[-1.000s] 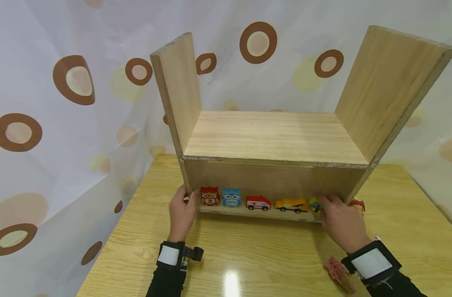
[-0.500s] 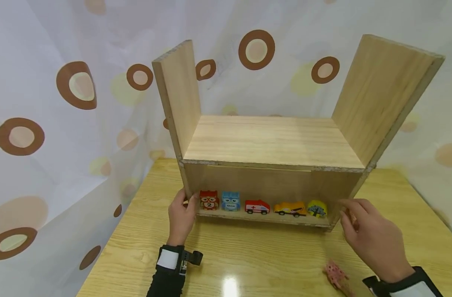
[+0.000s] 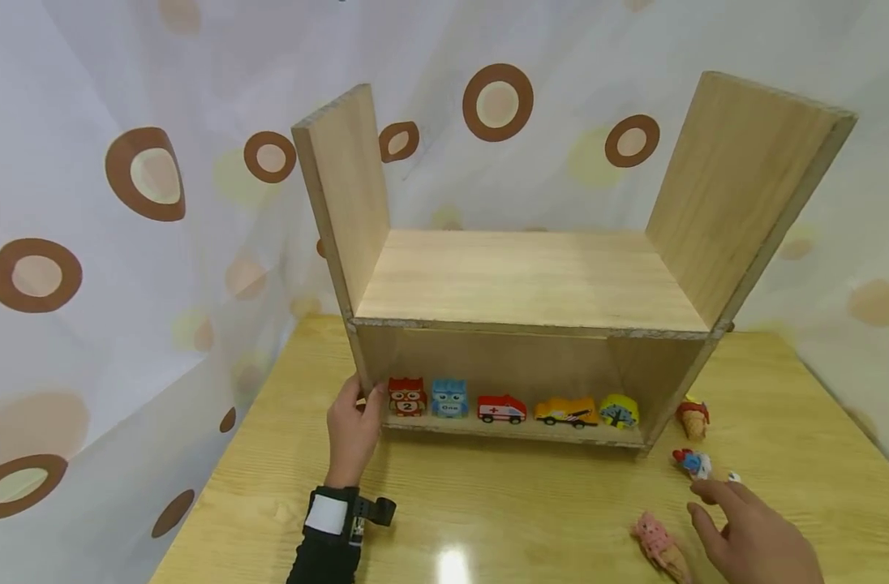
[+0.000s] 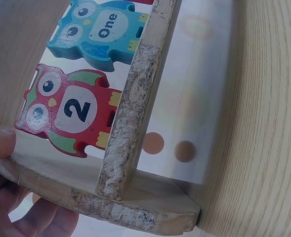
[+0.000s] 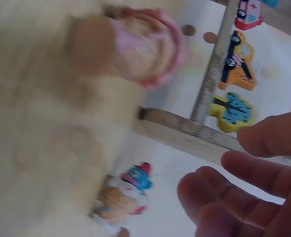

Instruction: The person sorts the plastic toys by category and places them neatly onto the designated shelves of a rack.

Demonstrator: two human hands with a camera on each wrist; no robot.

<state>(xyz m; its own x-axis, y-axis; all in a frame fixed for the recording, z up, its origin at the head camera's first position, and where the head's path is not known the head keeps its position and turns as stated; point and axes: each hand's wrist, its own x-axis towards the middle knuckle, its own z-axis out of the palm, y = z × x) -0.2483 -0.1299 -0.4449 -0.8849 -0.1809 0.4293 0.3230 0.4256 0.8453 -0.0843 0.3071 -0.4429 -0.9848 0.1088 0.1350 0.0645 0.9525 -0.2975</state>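
Observation:
My left hand [image 3: 353,430] grips the lower left side board of a wooden shelf [image 3: 532,280], thumb inside and fingers outside in the left wrist view. Along its lower level stand a red owl block [image 3: 406,397] marked 2, a blue owl block [image 3: 449,397] marked One, a toy ambulance [image 3: 501,409], a yellow toy tow truck [image 3: 565,411] and a yellow tree block [image 3: 619,411]. Right of the shelf, my right hand [image 3: 754,531] holds nothing, its fingers loosely bent. Its fingertips are near a small blue, red and white figure [image 3: 693,463] on the table.
A pink figure [image 3: 656,542] with a cone-shaped lower part lies left of my right hand. Farther back, beside the shelf's right board, is a red-topped cone figure [image 3: 694,418]. Tall side boards rise above the shelf's upper level. A patterned sheet [image 3: 218,211] hangs behind the table.
My right hand has drawn back from the tree block in the shelf, moving right and toward me, uncovering the block and the figures beside the shelf. My left hand keeps its grip.

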